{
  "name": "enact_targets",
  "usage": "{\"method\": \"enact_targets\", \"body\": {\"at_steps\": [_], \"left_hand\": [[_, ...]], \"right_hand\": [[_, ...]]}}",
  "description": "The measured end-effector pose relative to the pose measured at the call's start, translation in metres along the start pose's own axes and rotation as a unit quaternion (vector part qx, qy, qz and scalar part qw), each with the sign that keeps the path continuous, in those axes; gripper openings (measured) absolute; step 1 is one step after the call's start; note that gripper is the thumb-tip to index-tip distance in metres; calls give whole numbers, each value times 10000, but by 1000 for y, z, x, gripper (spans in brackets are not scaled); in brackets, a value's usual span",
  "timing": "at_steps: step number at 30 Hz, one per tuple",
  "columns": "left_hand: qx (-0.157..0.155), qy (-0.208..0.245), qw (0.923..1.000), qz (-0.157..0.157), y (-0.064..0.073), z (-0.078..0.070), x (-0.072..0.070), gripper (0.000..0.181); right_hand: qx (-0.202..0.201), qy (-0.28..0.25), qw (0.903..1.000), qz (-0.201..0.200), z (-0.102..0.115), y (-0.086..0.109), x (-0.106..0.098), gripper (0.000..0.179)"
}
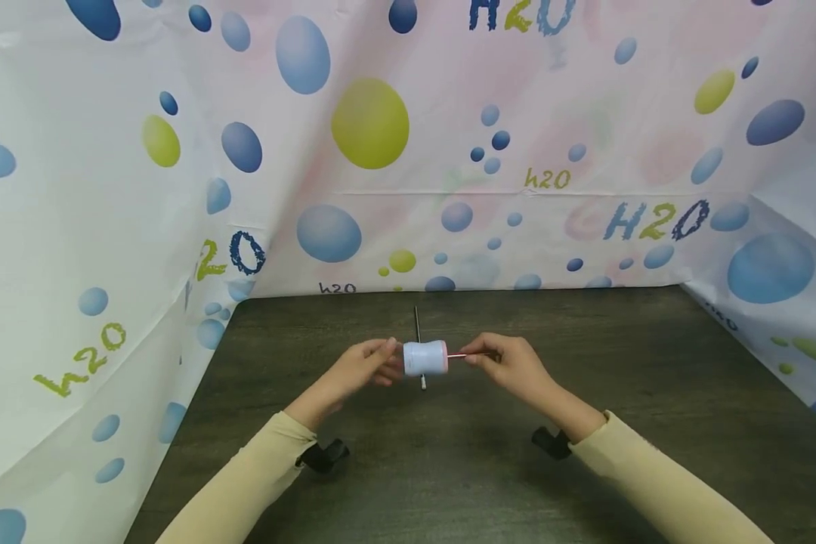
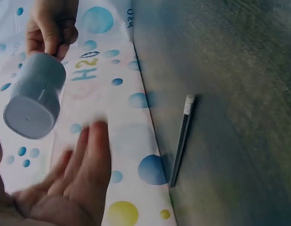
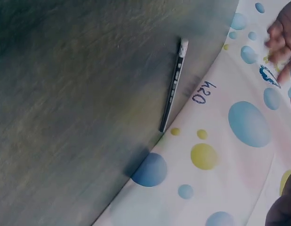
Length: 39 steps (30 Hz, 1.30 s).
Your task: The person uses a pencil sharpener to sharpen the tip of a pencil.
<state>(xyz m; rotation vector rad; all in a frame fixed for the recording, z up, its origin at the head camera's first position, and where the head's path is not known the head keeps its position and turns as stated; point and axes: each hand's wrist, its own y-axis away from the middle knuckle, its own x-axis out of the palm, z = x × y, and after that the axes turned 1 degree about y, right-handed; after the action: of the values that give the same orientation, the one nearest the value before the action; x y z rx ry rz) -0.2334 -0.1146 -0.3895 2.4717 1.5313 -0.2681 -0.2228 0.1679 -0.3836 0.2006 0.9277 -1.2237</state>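
Observation:
A light-blue, waisted cylinder (image 1: 425,359) with a pink end, apparently a pencil sharpener, is held up above the table. From its pink end sticks a thin red pencil (image 1: 457,356), which my right hand (image 1: 513,366) pinches between thumb and fingers. My left hand (image 1: 363,370) is at the cylinder's other end. In the left wrist view, its fingers (image 2: 98,146) are extended and apart from the cylinder (image 2: 35,96), whose flat grey-looking base faces the camera. Only edges of the right hand and cylinder show in the right wrist view.
A dark pencil (image 1: 418,325) with a white eraser end lies on the dark wooden table (image 1: 653,378), behind and below the cylinder. A white sheet (image 1: 435,151) with blue and green dots hangs at the back and along both sides.

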Motion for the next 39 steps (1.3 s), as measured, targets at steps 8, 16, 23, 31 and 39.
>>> {"method": "enact_targets", "body": {"at_steps": [8, 16, 23, 31, 39], "left_hand": [[-361, -29, 9984, 440, 0, 3, 5, 61], [276, -476, 9984, -151, 2, -2, 10, 54], [605, -748, 9946, -383, 4, -6, 14, 56], [1150, -1396, 9823, -480, 8, -7, 13, 55], [1781, -2270, 9560, -529, 10, -8, 14, 48]], "right_hand": [[-673, 525, 9960, -251, 5, 4, 3, 7], [236, -197, 9987, 402, 1, 1, 2, 6], [794, -1162, 9855, 948, -5, -6, -1, 11], [1098, -1462, 9742, 1323, -4, -8, -7, 17], [1077, -1631, 9672, 1623, -3, -7, -11, 22]]}}
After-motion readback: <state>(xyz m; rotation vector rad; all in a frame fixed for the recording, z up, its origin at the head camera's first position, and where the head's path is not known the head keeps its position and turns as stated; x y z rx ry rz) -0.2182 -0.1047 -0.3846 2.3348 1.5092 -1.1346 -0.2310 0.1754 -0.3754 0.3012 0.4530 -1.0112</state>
